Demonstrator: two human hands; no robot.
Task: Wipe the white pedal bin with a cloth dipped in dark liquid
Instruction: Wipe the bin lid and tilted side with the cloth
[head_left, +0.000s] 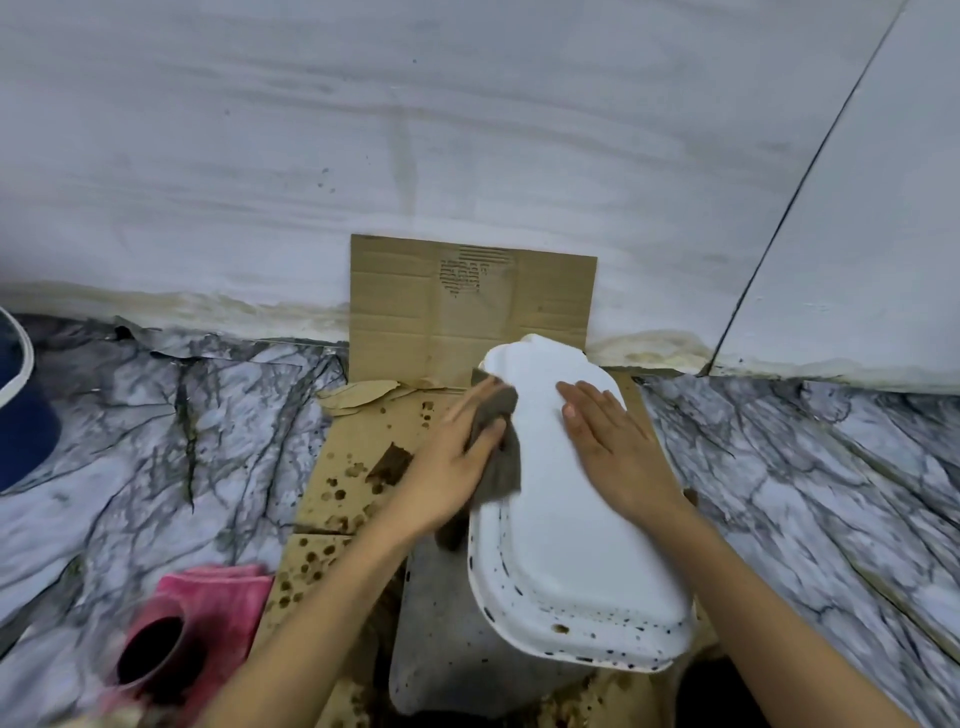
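Left hand (457, 462) grips cloth (501, 457) against bin lid (582, 545); right hand (613, 447) lies flat.

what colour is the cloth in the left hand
Grey-brown, damp-looking. The left hand presses the cloth on the white bin lid; the head view shows it.

The pedal bin (566, 519) at centre right looks like smooth white plastic with a soft shine, its lid rim speckled dark. The cloth (498, 452) on it is matt grey-brown fabric. Under it lies matt brown cardboard (467, 306), stained with dark drops. The floor (156, 415) has a smooth marble pattern. At lower left, a pink towel (228, 597) looks fluffy.
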